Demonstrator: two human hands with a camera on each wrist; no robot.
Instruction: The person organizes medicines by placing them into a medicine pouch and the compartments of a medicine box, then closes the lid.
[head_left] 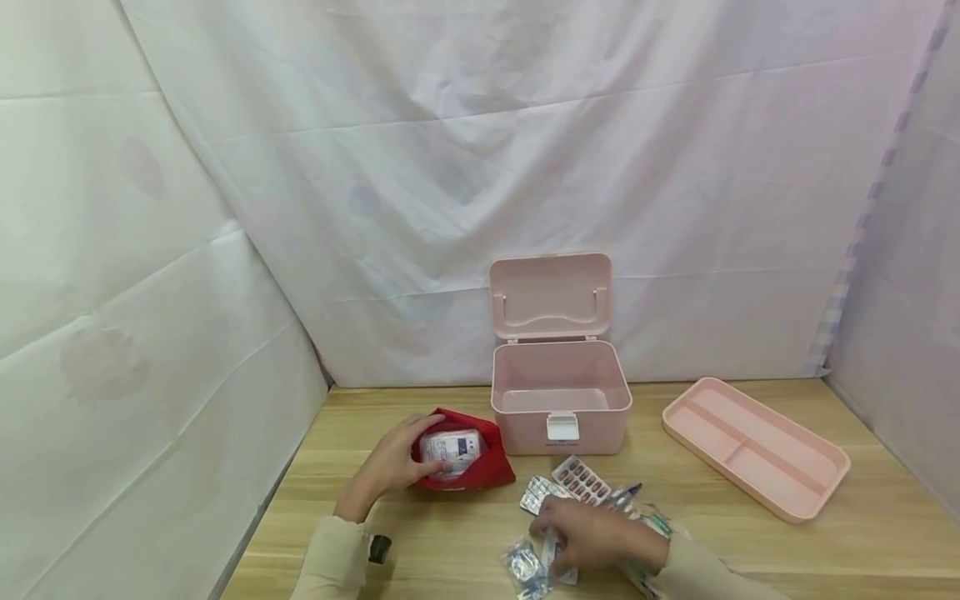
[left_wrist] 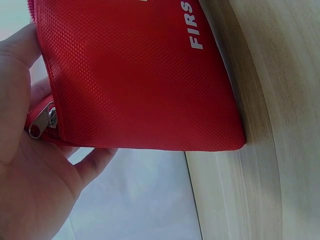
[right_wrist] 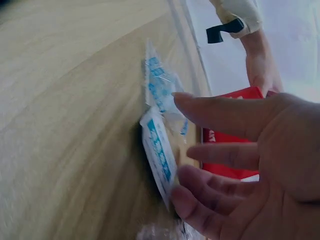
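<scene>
My left hand (head_left: 393,458) grips the rim of a red zip pouch (head_left: 491,468), its thumb on the near side. The pouch gapes open, and white packaged items (head_left: 460,447) show inside it. White letters reading "FIRS" and a zip pull (left_wrist: 41,122) appear in the left wrist view. Low over the table, my right hand (head_left: 588,532) has its thumb and fingers spread apart, fingertips right at a slim white packet (right_wrist: 160,152) with blue print. Beside that packet lies a clear wrapper (head_left: 525,562) with blue print.
A pink box (head_left: 562,433) stands behind the pouch with its lid (head_left: 551,292) raised. At right lies a pink divided tray (head_left: 757,450). Two blister packs, one of them with capsules (head_left: 581,479), and several clear-wrapped items lie around my right hand. White cloth (head_left: 450,183) hangs behind the table.
</scene>
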